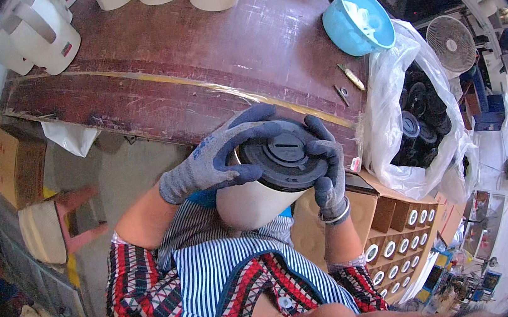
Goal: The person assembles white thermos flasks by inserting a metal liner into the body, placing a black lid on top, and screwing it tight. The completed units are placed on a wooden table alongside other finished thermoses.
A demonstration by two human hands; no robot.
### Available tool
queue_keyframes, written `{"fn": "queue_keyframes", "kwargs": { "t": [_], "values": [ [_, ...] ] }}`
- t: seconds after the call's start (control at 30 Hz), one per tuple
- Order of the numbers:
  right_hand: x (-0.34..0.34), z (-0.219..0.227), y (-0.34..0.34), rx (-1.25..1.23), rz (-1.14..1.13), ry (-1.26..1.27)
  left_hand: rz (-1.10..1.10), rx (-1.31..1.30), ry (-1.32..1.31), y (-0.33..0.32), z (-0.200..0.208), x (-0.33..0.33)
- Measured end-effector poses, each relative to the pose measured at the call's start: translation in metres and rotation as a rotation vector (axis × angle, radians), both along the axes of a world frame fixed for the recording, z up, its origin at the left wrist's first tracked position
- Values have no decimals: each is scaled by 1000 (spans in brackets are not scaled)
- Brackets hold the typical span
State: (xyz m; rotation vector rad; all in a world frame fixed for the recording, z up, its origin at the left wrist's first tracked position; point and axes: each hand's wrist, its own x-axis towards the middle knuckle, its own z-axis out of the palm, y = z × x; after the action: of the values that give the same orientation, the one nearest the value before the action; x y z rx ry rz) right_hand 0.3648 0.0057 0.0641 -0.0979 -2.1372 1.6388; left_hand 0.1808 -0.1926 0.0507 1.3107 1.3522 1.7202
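Note:
Close to my chest, at the table's near edge, I hold a white kettle body (248,206), tilted, with a round black base (279,155) facing up on it. The base has a raised centre with a short slot. My left hand (222,156), in a grey-blue work glove, grips the left side, its fingers over the black rim. My right hand (330,171), gloved alike, closes on the right side, with thumb and fingers against the rim. Whether the base sits fully flush on the body, I cannot tell.
White kettle bodies (50,44) with handles stand at the table's far left. A blue basin (345,24) holds white pieces. A clear plastic bag (384,136) holds black round parts. A divided cardboard box (394,217) is at right, a stool (44,232) at left.

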Motion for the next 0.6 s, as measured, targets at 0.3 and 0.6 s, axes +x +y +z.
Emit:
{"fn": "queue_keyframes", "kwargs": {
  "t": [0.3, 0.6],
  "values": [
    [-12, -19, 8, -277, 224, 35, 165, 37, 218, -2, 9, 4],
    [-4, -18, -2, -291, 192, 89, 280, 20, 360, -12, 19, 25]
  ]
}}
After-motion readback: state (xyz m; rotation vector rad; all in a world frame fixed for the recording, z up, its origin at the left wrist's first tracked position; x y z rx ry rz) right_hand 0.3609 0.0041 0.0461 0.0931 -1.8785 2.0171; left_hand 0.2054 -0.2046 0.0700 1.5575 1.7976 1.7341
